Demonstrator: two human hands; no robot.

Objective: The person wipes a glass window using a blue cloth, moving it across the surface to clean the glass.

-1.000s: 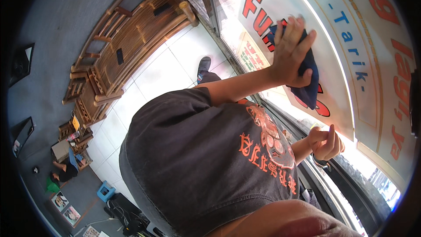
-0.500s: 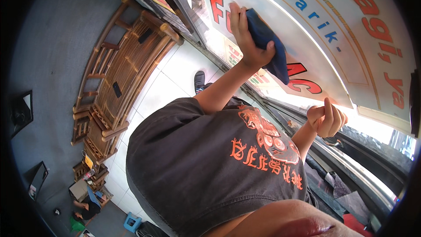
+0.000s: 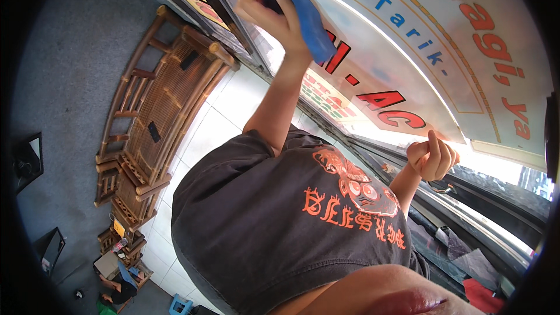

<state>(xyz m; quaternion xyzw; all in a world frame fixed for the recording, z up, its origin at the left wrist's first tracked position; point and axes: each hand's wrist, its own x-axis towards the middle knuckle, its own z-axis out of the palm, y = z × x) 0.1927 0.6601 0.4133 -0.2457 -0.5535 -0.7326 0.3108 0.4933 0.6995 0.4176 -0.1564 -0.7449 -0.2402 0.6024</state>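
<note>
My left hand (image 3: 279,23) grips a blue cloth (image 3: 309,20) and presses it to the upper left part of a large glass pane (image 3: 344,81) with coloured lettering. My thumb and fingers are bent over the cloth, whose lower end hangs toward the red letters. My right hand (image 3: 433,157) is near the lower right edge of the lettered panel, its fingers curled in and the index knuckle raised. Whatever those fingers may hold is hidden. A shiny band (image 3: 440,187) shows at the right wrist.
A bamboo bench (image 3: 163,99) with two dark flat objects stands on the left, on white floor tiles (image 3: 233,93). Dark door or window framing (image 3: 496,210) runs along the right. Folded fabrics (image 3: 466,262) lie below it. A seated person (image 3: 119,289) and a blue stool (image 3: 179,304) are at the lower left.
My left hand has slid the blue cloth up and to the left across the pane, uncovering red lettering. My right hand has stayed almost in place.
</note>
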